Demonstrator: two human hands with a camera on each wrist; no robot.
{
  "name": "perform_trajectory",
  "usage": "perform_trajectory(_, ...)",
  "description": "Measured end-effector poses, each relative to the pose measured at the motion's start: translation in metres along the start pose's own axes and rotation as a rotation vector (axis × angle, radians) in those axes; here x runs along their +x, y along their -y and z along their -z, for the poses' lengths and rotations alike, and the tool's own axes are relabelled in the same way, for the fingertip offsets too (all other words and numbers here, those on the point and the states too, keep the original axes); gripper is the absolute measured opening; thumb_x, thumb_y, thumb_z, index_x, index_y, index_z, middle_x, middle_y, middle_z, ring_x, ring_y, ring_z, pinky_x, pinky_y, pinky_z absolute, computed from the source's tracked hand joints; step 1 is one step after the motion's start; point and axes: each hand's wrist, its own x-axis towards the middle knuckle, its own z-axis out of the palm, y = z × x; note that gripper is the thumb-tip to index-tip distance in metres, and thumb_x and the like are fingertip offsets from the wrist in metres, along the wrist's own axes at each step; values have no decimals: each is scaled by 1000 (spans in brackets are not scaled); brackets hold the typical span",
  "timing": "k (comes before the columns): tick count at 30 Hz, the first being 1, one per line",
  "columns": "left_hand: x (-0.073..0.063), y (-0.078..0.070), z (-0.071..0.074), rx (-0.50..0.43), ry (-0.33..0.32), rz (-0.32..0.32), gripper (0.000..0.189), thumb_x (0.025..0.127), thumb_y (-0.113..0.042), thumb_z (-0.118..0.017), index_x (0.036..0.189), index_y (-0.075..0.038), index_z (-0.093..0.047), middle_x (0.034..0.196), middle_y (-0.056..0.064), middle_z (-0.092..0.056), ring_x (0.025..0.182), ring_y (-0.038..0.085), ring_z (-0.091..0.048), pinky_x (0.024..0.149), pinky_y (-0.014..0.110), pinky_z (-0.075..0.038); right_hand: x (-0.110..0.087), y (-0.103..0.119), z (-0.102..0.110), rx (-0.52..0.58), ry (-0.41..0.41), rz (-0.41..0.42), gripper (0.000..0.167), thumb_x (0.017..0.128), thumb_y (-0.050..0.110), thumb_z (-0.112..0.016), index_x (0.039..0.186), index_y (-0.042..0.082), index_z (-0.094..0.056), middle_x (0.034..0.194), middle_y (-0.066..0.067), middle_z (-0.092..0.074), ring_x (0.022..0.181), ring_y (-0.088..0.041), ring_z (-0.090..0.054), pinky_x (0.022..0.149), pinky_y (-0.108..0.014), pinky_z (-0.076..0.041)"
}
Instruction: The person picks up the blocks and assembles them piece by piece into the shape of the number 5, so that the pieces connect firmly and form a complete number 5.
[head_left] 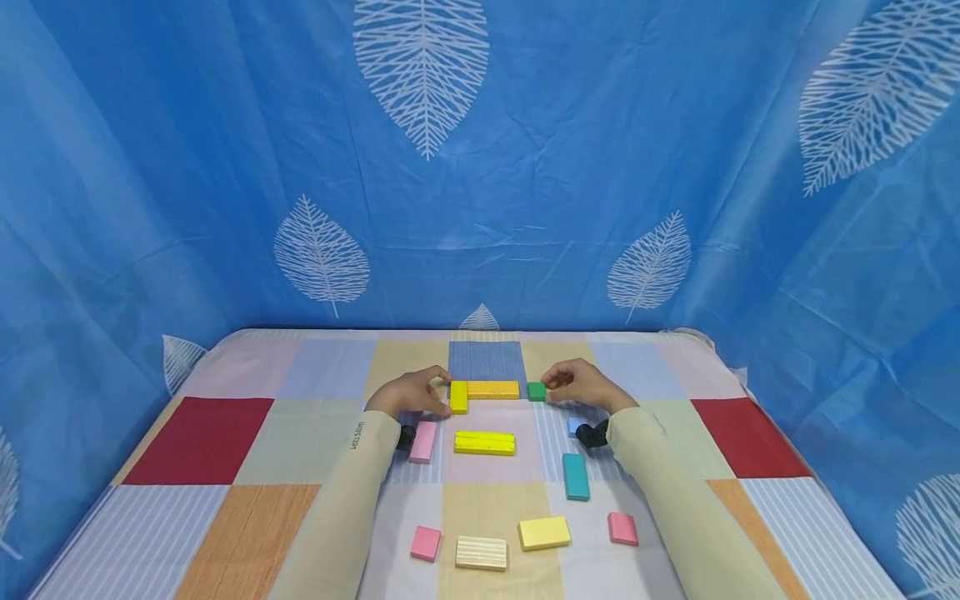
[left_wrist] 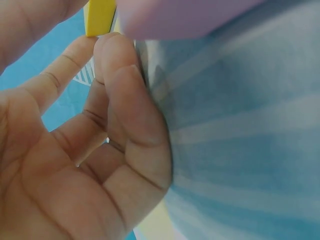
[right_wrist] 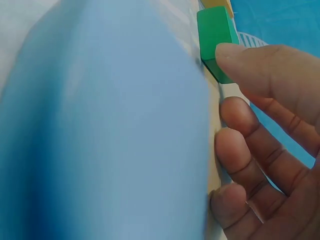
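My left hand [head_left: 411, 393] pinches a yellow block [head_left: 458, 398] standing crosswise at the left end of an orange-yellow block [head_left: 492, 390], index finger at its far end and thumb at its near end. In the left wrist view, a fingertip meets the yellow block's corner, with the other fingers curled below. My right hand [head_left: 582, 385] holds a small green block [head_left: 536, 392] just right of the orange-yellow one, a gap between them. In the right wrist view the thumb presses the green block's side; the index fingertip is hidden behind it.
Near my left wrist lies a pink block [head_left: 423, 442], near my right a light blue block [head_left: 574, 427]. Bright yellow blocks [head_left: 484, 443] lie between my arms. Closer in are a teal block [head_left: 576, 477], a pale yellow block [head_left: 543, 533], a ridged wooden block [head_left: 482, 553] and pink squares [head_left: 426, 542].
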Motion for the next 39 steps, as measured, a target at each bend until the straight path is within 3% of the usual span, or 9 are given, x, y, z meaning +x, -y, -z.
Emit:
perform_trajectory(8, -1, 1, 0, -13, -2, -5, 63, 95, -19, -85, 152, -18, -57, 104, 10, -64, 95, 25, -57, 87, 37, -48, 6, 3, -3, -5, 7, -15, 27, 93, 3, -83, 118, -6, -75, 105, -12, -75, 94, -19, -65, 93, -40, -56)
perform_trajectory(16, 0, 2, 0, -8, 6, -7, 61, 96, -20, -84, 151, -20, -58, 109, 10, -64, 102, 28, -58, 98, 44, -50, 10, 4, -7, 9, 1, -12, 28, 91, 0, -84, 117, -7, -75, 104, -11, -75, 92, -18, -65, 93, -40, -58)
perform_trajectory(26, -1, 1, 2, -49, -2, 1, 61, 95, -18, -85, 150, -19, -59, 114, 11, -66, 105, 29, -58, 100, 46, -50, 15, 8, -12, -9, -23, -20, 29, 90, 1, -85, 117, -5, -76, 102, -9, -75, 93, -19, -65, 95, -42, -57)
perform_trajectory(39, -3, -1, 2, -26, 2, 2, 59, 95, -18, -85, 148, -19, -60, 117, 11, -67, 107, 30, -59, 105, 50, -50, 15, 8, -12, 1, -17, -2, 29, 90, 1, -85, 116, -5, -77, 102, -9, -75, 91, -18, -64, 94, -41, -56)
